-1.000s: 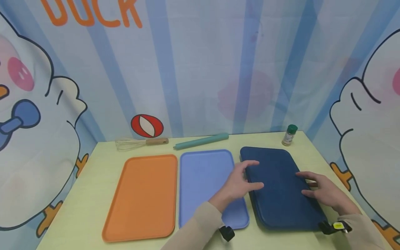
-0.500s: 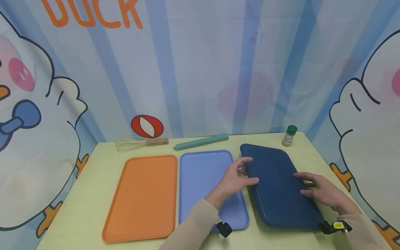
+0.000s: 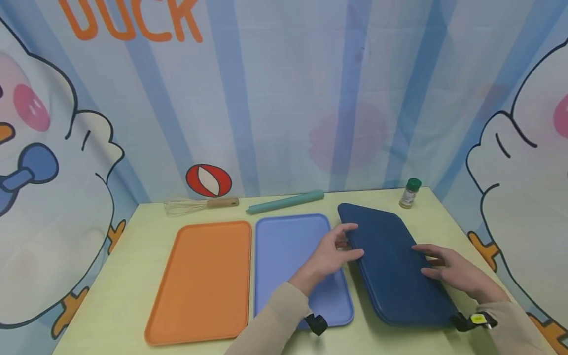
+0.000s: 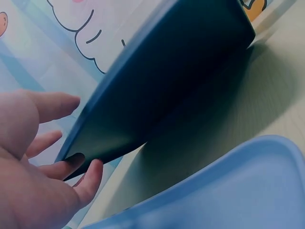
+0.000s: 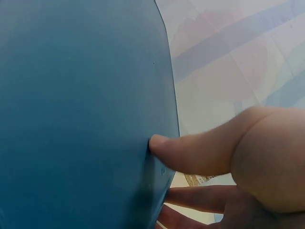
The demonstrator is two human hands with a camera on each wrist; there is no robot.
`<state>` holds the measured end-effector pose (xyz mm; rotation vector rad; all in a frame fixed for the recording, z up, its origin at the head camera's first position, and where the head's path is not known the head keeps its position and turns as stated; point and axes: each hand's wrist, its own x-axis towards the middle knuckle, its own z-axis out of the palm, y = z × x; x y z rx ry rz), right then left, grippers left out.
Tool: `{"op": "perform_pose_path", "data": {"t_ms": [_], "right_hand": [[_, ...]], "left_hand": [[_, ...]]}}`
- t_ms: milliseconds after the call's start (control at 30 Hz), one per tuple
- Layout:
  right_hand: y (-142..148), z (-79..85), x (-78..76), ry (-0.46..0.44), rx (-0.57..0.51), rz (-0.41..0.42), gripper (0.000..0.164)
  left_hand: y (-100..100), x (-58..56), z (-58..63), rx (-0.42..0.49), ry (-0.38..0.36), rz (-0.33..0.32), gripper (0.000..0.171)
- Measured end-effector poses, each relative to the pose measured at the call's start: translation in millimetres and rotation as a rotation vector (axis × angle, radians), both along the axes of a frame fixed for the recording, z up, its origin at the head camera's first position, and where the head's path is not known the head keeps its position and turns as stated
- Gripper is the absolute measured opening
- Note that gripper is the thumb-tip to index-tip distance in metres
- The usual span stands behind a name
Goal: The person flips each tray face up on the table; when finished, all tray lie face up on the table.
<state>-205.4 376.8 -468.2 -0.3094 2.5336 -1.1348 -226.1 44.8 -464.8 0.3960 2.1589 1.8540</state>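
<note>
A dark blue tray [image 3: 392, 266] is tilted at the right, its left edge raised off the table and its right side low. My left hand [image 3: 326, 256] holds that raised edge between thumb and fingers; in the left wrist view, fingertips [image 4: 90, 179] reach under the dark underside. At the opposite edge, my right hand [image 3: 454, 268] has its thumb [image 5: 190, 150] on the tray's face and its other fingers behind the rim. A light blue tray [image 3: 290, 256] lies flat below my left forearm.
Farther left, an orange tray [image 3: 204, 281] lies flat on the pale yellow table [image 3: 111, 291]. Along the back are a whisk [image 3: 201, 203], a teal rolling pin [image 3: 286, 201] and a green-capped spice jar [image 3: 409, 193]. A printed curtain [image 3: 284, 98] hangs behind.
The dark blue tray's left edge has risen and the tray has tilted, shifting slightly left. Both hands have moved a little left with it. The other trays have stayed put.
</note>
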Motion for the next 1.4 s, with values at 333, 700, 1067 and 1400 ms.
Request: {"op": "perform_pose_path", "data": {"t_ms": [333, 700, 1067, 1400], "right_hand": [[-18.0, 13.9, 2.3, 0.02, 0.044, 0.036, 0.074], [-67.1, 45.6, 10.8, 0.157, 0.027, 0.157, 0.072], [-97.8, 74.9, 28.4, 0.234, 0.019, 0.305, 0.069], [-114.2, 90.2, 43.0, 0.239, 0.131, 0.417, 0.064]], "left_hand": [[-2.9, 0.2, -2.3, -0.007, 0.053, 0.033, 0.051], [-2.2, -0.6, 0.4, -0.009, 0.093, 0.041, 0.047], [-0.6, -2.7, 4.1, 0.014, 0.068, 0.062, 0.052], [-0.1, -2.1, 9.6, 0.02, 0.077, 0.054, 0.055]]}}
